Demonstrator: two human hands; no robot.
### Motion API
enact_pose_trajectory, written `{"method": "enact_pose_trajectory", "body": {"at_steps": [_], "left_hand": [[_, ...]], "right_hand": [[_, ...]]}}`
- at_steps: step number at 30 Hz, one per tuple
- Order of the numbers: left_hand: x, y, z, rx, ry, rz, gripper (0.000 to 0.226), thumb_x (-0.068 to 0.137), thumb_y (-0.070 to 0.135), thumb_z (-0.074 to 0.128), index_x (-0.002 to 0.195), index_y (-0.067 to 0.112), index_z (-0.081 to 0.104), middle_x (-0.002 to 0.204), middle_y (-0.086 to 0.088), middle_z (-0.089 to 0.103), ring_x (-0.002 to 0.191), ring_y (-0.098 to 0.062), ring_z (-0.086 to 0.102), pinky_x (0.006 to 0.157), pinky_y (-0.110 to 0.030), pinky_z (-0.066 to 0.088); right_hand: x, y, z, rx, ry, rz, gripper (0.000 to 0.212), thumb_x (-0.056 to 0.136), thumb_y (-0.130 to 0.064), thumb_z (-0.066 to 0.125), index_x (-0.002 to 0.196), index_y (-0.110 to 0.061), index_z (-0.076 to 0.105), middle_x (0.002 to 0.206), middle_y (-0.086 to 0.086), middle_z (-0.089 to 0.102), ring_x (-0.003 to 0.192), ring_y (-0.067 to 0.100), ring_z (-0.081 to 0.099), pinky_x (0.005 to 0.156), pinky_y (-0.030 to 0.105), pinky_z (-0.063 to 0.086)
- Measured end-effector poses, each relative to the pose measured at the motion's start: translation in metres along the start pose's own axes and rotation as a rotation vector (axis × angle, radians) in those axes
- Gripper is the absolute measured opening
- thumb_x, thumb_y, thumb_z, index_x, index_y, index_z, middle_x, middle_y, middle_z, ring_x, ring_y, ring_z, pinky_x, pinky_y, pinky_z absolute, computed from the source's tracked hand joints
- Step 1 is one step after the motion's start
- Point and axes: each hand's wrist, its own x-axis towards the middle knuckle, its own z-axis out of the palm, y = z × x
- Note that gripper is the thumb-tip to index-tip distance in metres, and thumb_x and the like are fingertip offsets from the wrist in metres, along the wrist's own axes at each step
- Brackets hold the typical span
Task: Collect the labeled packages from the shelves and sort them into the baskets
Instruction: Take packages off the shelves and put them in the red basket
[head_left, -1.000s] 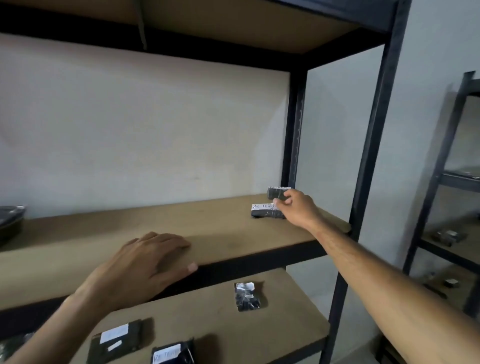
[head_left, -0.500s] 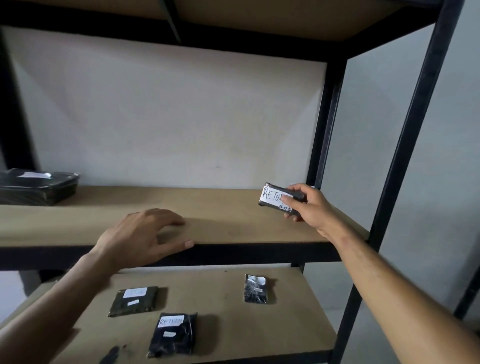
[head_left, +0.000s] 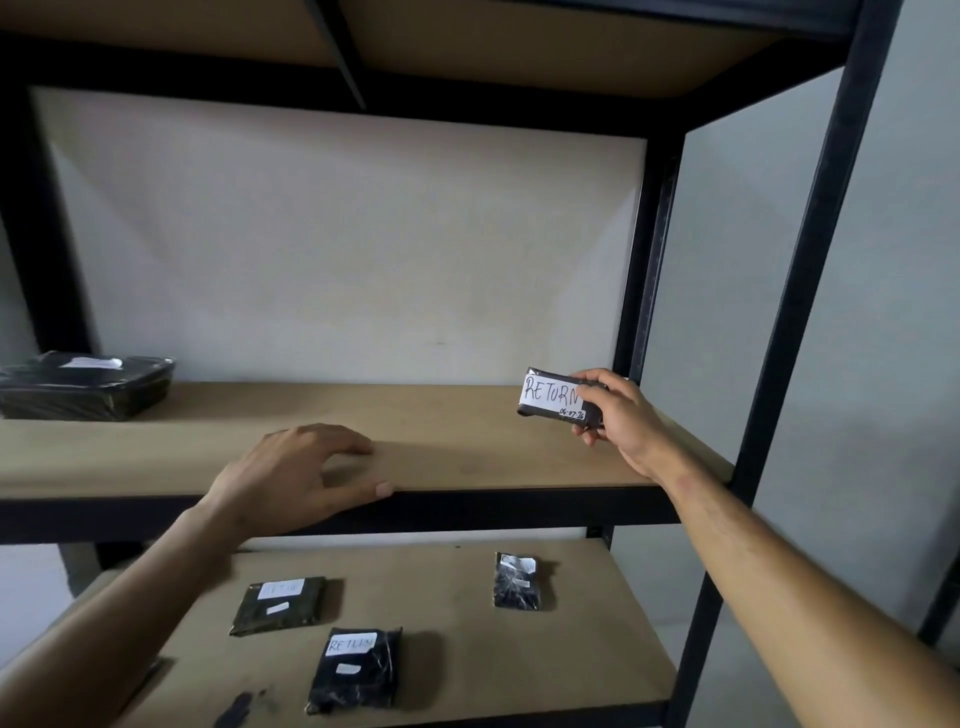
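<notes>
My right hand (head_left: 621, 418) holds a small black package (head_left: 553, 397) upright above the right end of the middle shelf (head_left: 467, 431); its white label reads RETURN and faces me. My left hand (head_left: 296, 478) lies flat on the front edge of that shelf, fingers spread, holding nothing. A larger black wrapped package (head_left: 85, 384) sits at the shelf's far left. On the lower shelf (head_left: 447, 649) lie three black labeled packages: one at the left (head_left: 280, 605), one marked RETURN in front (head_left: 356, 670), one at the right (head_left: 516, 581).
Black metal uprights (head_left: 789, 332) frame the shelving on the right, and a wooden shelf board (head_left: 467, 47) runs overhead. A white wall stands behind. A small dark object (head_left: 234, 709) lies at the lower shelf's front edge.
My right hand has lifted the package off the middle shelf and turned its label toward me. The view has shifted left and down. My left hand has stayed on the shelf edge.
</notes>
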Motion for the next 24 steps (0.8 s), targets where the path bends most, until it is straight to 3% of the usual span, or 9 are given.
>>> {"method": "enact_pose_trajectory", "body": {"at_steps": [5, 8, 11, 15, 18, 21, 24], "left_hand": [[-0.022, -0.004, -0.002, -0.146, 0.141, 0.149, 0.059, 0.084, 0.08, 0.055, 0.112, 0.031, 0.071, 0.116, 0.018, 0.068, 0.11, -0.006, 0.062, 0.092, -0.034, 0.053], [-0.065, -0.013, 0.0, -0.181, 0.286, 0.254, 0.036, 0.093, 0.054, 0.067, 0.109, 0.022, 0.073, 0.117, 0.01, 0.066, 0.112, -0.011, 0.06, 0.092, -0.035, 0.051], [-0.126, -0.045, -0.003, -0.161, 0.38, 0.23, 0.023, 0.093, 0.042, 0.071, 0.103, 0.022, 0.073, 0.118, 0.008, 0.063, 0.111, -0.016, 0.058, 0.092, -0.036, 0.045], [-0.226, -0.129, -0.008, -0.158, 0.294, 0.103, 0.022, 0.094, 0.041, 0.066, 0.104, 0.022, 0.071, 0.119, 0.006, 0.061, 0.112, -0.019, 0.057, 0.091, -0.04, 0.046], [-0.299, -0.194, -0.017, -0.16, 0.204, 0.013, 0.017, 0.094, 0.035, 0.064, 0.106, 0.025, 0.07, 0.12, 0.007, 0.061, 0.111, -0.018, 0.058, 0.09, -0.041, 0.047], [-0.387, -0.266, -0.033, -0.132, 0.139, -0.077, 0.013, 0.091, 0.026, 0.069, 0.104, 0.025, 0.067, 0.115, 0.01, 0.06, 0.104, -0.02, 0.059, 0.088, -0.041, 0.048], [-0.464, -0.325, -0.043, -0.101, 0.099, -0.208, 0.014, 0.091, 0.026, 0.07, 0.103, 0.026, 0.063, 0.109, 0.012, 0.059, 0.101, -0.02, 0.059, 0.086, -0.04, 0.048]], "right_hand": [[-0.033, -0.021, 0.047, 0.033, -0.059, -0.061, 0.015, 0.102, -0.009, 0.05, 0.111, -0.006, 0.061, 0.097, 0.025, 0.066, 0.063, 0.032, 0.057, 0.048, 0.033, 0.042], [-0.073, -0.033, 0.106, 0.042, -0.132, -0.095, 0.014, 0.103, -0.009, 0.05, 0.111, -0.006, 0.062, 0.091, 0.018, 0.064, 0.063, 0.03, 0.057, 0.048, 0.032, 0.042], [-0.12, -0.034, 0.182, 0.074, -0.21, -0.111, 0.013, 0.103, -0.011, 0.052, 0.109, -0.008, 0.063, 0.088, 0.014, 0.065, 0.063, 0.028, 0.057, 0.049, 0.034, 0.041], [-0.188, -0.02, 0.311, 0.127, -0.338, -0.085, 0.019, 0.094, -0.024, 0.058, 0.108, -0.015, 0.066, 0.084, 0.012, 0.066, 0.062, 0.029, 0.058, 0.046, 0.034, 0.042], [-0.235, -0.003, 0.401, 0.126, -0.444, -0.038, 0.013, 0.099, -0.023, 0.058, 0.109, -0.021, 0.067, 0.088, 0.012, 0.07, 0.066, 0.025, 0.064, 0.05, 0.037, 0.048], [-0.282, 0.016, 0.504, 0.114, -0.523, 0.043, 0.014, 0.096, -0.029, 0.061, 0.108, -0.027, 0.068, 0.098, 0.005, 0.074, 0.085, 0.021, 0.071, 0.068, 0.038, 0.057], [-0.319, 0.036, 0.594, 0.074, -0.581, 0.064, 0.013, 0.094, -0.024, 0.063, 0.105, -0.021, 0.069, 0.101, 0.002, 0.075, 0.098, 0.019, 0.07, 0.087, 0.033, 0.055]]}}
